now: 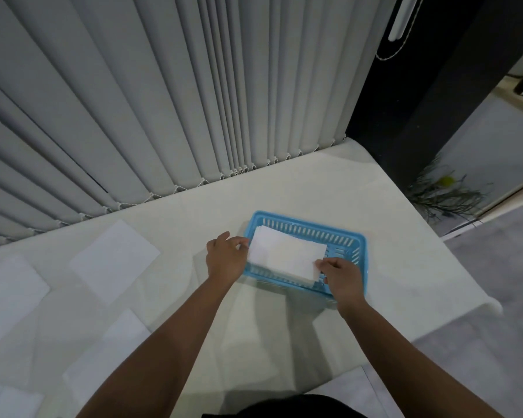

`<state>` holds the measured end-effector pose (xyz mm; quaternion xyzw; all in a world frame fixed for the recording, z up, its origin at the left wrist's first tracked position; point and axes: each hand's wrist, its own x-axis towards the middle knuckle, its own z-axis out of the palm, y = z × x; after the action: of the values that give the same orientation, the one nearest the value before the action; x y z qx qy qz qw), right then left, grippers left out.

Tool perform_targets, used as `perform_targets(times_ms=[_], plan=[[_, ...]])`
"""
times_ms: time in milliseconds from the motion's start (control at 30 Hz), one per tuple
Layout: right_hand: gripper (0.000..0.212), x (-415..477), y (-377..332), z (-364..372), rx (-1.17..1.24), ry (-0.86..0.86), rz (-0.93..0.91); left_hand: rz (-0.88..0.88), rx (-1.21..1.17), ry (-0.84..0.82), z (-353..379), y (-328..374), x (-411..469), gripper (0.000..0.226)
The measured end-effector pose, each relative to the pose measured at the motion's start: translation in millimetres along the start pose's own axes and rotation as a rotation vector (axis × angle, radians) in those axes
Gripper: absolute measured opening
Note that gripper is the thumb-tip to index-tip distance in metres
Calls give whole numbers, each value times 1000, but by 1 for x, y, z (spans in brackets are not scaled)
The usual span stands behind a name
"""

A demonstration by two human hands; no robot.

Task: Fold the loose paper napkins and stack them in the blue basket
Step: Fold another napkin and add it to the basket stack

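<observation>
A blue slotted basket stands on the white table, right of centre. A folded white napkin lies over the basket, on top of other folded napkins whose edges show at its far left corner. My left hand pinches the napkin's left end at the basket's left rim. My right hand pinches its near right corner over the basket's near right side. Loose unfolded napkins lie flat on the left of the table: one at mid left, one at the far left, one nearer me.
Grey vertical blinds hang along the table's far edge. The table ends just right of the basket, with grey floor below. A dark column and a twiggy plant stand at the right. More white paper lies at the bottom left corner.
</observation>
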<state>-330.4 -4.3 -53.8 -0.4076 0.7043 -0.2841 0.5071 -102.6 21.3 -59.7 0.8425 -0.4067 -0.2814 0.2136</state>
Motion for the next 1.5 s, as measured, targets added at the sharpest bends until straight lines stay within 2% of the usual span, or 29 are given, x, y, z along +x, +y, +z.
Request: perform_targets(times_ms=[133,633,767,1000,1100,1167,1267,1367,1500], plan=[[10,1,2,1,2,-3,8,-17,69,-92,5,5,1,31],[6,8,0,8,-81,13,-65,37,216,-153,0,4,7,40],[21,10,1,6,-137,61,-56,58,253,-138,3,3,7,40],[25,9,9,7,-178,55,-49,111,221,-92,8,-1,3,40],[35,7,11,9,-199,65,-141,160,188,-56,9,-5,4,39],[47,6,12,9,-365,65,-301,210,199,-31,9,-8,4,42],[58,5,17,12,-737,-8,-513,280,243,-15,11,-13,3,47],[63,7,29,16,-962,-104,-529,343,327,-38,15,-19,2,46],[64,12,39,17,-1025,-161,-510,359,373,-38,18,-26,-1,45]])
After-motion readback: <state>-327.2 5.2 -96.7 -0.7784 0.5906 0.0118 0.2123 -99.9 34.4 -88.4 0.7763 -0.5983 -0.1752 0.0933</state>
